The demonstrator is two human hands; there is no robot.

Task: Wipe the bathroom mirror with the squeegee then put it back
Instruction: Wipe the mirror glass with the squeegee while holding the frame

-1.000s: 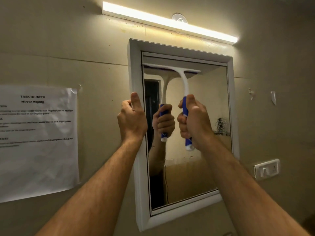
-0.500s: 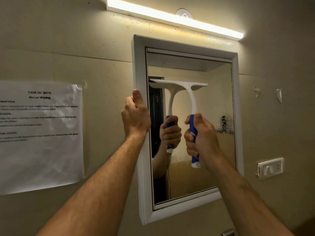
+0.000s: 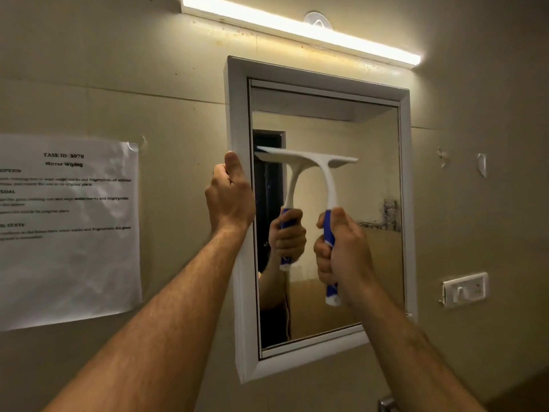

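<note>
A person's right hand [image 3: 341,251] pulls a white T-shaped plastic squeegee with a blue grip [image 3: 323,185] down a white-framed rectangular bathroom mirror [image 3: 326,292], fingers [image 3: 322,257] wrapped fully round the handle. The blade lies against the glass above those fingers, spanning the left half of the pane about a third of the way down. The left hand [image 3: 230,197] braces the frame's left edge, thumb up its front face and fingers curled round the side, out of sight. The wiping looks to be in mid-pass: the glass below the blade and the strip to the right of the fingers, where a dark smudge [image 3: 387,215] sits near the frame, seem yet to be covered, and returning the tool is still ahead. Compared with half a second ago, the blade sits lower on the glass and the right hand has dropped with it, while the left hand holds the same spot on the frame. A printed paper sheet [image 3: 68,227] hangs left of the bracing hand.
</note>
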